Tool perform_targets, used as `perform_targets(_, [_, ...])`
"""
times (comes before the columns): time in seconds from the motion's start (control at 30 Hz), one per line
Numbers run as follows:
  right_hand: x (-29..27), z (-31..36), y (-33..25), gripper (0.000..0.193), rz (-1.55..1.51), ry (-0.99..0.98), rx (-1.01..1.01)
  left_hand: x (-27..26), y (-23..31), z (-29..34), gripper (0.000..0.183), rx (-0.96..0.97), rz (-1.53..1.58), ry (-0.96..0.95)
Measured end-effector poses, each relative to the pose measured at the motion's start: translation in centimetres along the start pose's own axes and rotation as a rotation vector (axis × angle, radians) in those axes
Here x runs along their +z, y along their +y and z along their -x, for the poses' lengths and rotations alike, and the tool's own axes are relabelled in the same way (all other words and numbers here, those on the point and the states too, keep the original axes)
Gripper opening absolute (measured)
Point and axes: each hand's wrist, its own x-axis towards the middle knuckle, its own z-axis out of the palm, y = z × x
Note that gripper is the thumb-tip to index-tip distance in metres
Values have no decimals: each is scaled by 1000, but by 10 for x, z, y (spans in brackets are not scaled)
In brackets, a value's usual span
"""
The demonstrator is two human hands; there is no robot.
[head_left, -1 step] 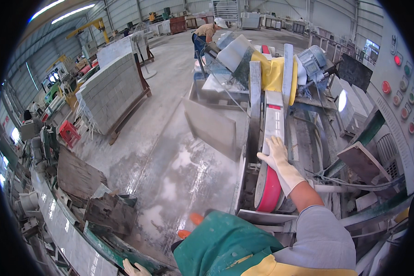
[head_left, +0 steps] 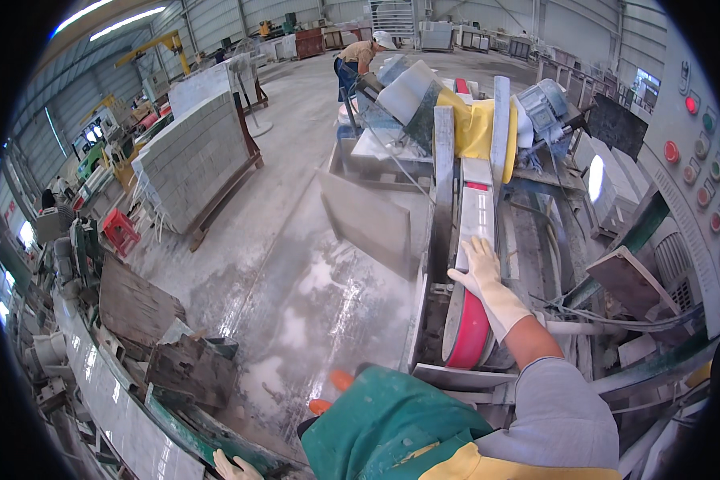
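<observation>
My right hand [head_left: 482,272], in a cream glove, lies flat with fingers spread on a narrow pale stone strip [head_left: 476,214]. The strip rests on a red conveyor belt [head_left: 470,332] and runs lengthwise toward a yellow cover [head_left: 474,128] ahead. At the lower edge shows part of my left hand [head_left: 236,466], gloved too, its fingers stretched out and nothing visible in them. It is beside a green machine edge [head_left: 186,424], near a long, shiny pale stone strip [head_left: 128,400]; whether it touches either I cannot tell.
A control panel [head_left: 696,160] with several buttons stands on the right. A grey slab [head_left: 368,224] leans left of the conveyor, above wet floor. Farther off are a stacked stone rack [head_left: 192,160], a red stool [head_left: 121,232] and a bending co-worker [head_left: 356,60]. An electric motor [head_left: 542,104] flanks the cover.
</observation>
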Motion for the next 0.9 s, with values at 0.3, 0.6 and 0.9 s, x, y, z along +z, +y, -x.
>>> perform_targets(0.3, [-23, 5, -19, 72, -112, -89, 94, 3, -3, -1, 36, -16, -15, -30])
perform_targets(0.6, [-18, 34, -14, 63, -171, -12, 85, -3, 3, -1, 37, -89, 51, -71])
perform_targets(0.9, [-30, 70, -29, 88, -76, -74, 305, 7, -5, -1, 44, -290, 124, -218])
